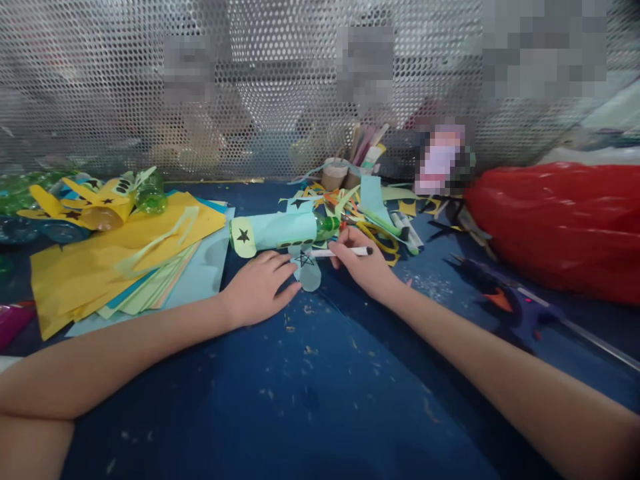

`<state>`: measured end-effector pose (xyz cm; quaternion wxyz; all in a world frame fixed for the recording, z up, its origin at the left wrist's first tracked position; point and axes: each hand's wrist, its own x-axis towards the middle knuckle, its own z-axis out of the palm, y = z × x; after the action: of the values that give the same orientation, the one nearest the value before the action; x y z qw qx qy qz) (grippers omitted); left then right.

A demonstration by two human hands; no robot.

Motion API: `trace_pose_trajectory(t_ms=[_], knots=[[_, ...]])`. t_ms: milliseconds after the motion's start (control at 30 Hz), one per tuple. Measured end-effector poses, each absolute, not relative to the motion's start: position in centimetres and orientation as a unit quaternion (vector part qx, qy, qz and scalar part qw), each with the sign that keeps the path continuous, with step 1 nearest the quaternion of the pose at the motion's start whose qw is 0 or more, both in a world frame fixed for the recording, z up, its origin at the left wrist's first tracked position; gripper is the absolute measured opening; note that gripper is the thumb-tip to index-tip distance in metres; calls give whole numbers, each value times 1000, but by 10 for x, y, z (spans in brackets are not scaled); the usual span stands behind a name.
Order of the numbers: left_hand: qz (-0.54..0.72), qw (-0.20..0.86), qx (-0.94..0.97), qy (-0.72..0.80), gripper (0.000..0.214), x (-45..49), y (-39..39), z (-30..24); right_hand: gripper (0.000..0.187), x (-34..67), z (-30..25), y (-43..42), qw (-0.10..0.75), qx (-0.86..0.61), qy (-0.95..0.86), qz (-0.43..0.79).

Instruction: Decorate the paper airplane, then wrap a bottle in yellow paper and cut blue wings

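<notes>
In the head view, a green plastic bottle wrapped in light blue paper [280,229] lies on its side, with a black star on a pale green patch at its left end. A rounded light blue paper flap [308,272] sticks out from it toward me and carries a star drawn in black outline. My left hand [261,288] lies flat beside the bottle, its fingertips at the flap's left edge. My right hand [364,263] pinches a white marker [320,253], whose tip points left at the star. The marker's black end shows past my fingers.
Coloured paper sheets [125,267] and a yellow paper-covered bottle [107,210] lie left. Behind are paper scraps [350,200], cups of sticks [334,175] and a perforated metal screen [280,87]. A glue gun [530,310] and red plastic bag [560,227] occupy the right.
</notes>
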<state>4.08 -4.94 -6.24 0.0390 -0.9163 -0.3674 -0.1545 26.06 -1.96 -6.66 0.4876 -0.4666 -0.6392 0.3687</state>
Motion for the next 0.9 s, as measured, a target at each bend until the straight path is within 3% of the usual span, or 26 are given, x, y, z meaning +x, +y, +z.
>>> trace_pose_trajectory(t_ms=[900], knots=[[-114, 76, -908, -395, 40, 55, -65, -56, 22, 262, -71, -17, 474, -495, -631, 364]])
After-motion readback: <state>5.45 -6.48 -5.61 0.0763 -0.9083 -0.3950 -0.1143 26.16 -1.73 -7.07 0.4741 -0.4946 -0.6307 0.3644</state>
